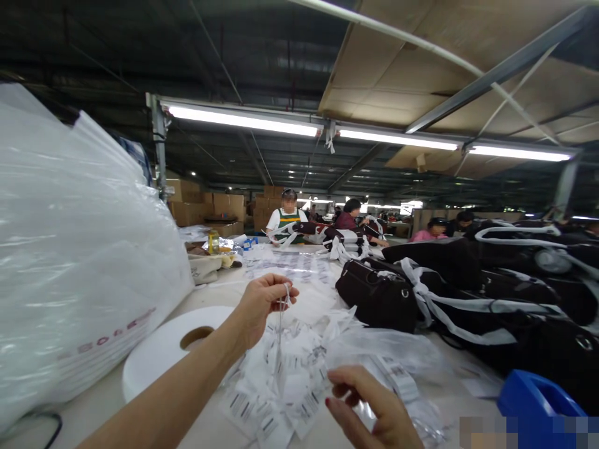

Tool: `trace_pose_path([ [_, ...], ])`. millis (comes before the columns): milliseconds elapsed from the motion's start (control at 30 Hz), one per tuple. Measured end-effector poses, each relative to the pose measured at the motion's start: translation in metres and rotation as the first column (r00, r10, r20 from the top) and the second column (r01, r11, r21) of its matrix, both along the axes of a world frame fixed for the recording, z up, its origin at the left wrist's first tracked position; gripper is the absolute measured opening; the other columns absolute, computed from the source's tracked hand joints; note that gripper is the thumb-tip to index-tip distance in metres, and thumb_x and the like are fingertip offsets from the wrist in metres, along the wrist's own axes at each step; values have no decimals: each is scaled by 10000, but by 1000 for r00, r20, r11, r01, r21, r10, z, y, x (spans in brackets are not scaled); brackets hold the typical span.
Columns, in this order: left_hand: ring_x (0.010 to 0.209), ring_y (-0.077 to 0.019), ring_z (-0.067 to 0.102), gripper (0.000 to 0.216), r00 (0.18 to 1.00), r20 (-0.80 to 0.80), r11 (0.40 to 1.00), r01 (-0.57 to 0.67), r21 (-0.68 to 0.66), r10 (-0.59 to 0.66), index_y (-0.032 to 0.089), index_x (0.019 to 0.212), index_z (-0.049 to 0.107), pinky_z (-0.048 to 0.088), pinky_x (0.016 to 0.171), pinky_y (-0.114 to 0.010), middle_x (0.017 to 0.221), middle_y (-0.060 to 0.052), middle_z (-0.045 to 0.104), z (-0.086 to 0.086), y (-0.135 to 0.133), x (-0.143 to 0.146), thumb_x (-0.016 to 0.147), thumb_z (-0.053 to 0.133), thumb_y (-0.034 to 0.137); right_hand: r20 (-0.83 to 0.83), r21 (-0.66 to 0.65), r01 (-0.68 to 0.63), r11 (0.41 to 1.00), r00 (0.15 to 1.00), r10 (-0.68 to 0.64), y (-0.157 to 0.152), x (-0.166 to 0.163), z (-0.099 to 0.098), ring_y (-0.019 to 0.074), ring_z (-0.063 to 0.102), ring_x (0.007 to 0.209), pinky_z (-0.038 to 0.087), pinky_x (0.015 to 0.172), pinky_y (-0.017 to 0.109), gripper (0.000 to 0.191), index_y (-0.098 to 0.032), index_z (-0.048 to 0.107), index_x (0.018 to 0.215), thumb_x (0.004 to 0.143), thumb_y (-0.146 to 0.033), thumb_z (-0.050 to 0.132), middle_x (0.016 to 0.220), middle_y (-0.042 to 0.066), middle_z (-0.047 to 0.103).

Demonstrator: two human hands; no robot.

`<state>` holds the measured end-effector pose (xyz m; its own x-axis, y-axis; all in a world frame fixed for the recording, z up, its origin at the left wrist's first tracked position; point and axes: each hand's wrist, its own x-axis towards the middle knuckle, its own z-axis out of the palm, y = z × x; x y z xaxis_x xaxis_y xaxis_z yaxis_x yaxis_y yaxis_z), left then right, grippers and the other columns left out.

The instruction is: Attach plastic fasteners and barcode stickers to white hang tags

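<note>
A: Confirm L hand pos.
B: L hand (262,305) raised over counter (206,293). Thumb + fingers (275,279) pinched on white string (280,330); string hangs below fingertips, lower end lost among printed labels (294,380).
A: R hand status?
B: R hand (379,405) lower, nearer viewer. Fingers curled, thumb apart, gap btwn.
A: Label pos.?
B: Loose pile on counter, below L fingers, just left of R fingertips. Dark bars visible; txt too small to read.
A: Adj. items?
B: White roll (159,343) flat, left of pile, partly hidden by L forearm. Clear plastic bag (388,346) right of pile; black bag (379,293) beyond.
</note>
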<state>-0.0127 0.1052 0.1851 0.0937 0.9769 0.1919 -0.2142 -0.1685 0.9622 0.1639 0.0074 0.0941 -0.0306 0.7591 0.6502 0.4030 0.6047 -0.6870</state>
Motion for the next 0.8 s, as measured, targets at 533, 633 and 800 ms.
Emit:
trace_pose_path([
  [533,664,-146,537,96,928,-25,926,367,-85,-371,144,681,629,377,706,-292,626,-4,609,-36,-57,28,608,588,190,-112,-41,-31,999,993,26,8,-17,51,117,530,532,426,522,219,98,-185,563,707,785,-229,523,581,-26,561],
  [633,828,-206,562,219,828,-27,827,556,-81,-559,132,786,666,370,805,-329,773,-52,665,-51,-60,21,604,647,252,-95,-79,-14,997,995,6,5,-11,57,108,504,510,406,506,217,101,-185,561,708,781,-248,530,569,-35,542],
  [800,977,-258,528,481,732,-116,740,654,-157,-671,165,971,648,383,798,-343,991,-83,662,-86,-60,15,501,746,197,-98,-84,26,996,995,-34,6,-7,64,108,490,516,383,495,217,93,-179,583,697,748,-254,560,574,-34,528],
])
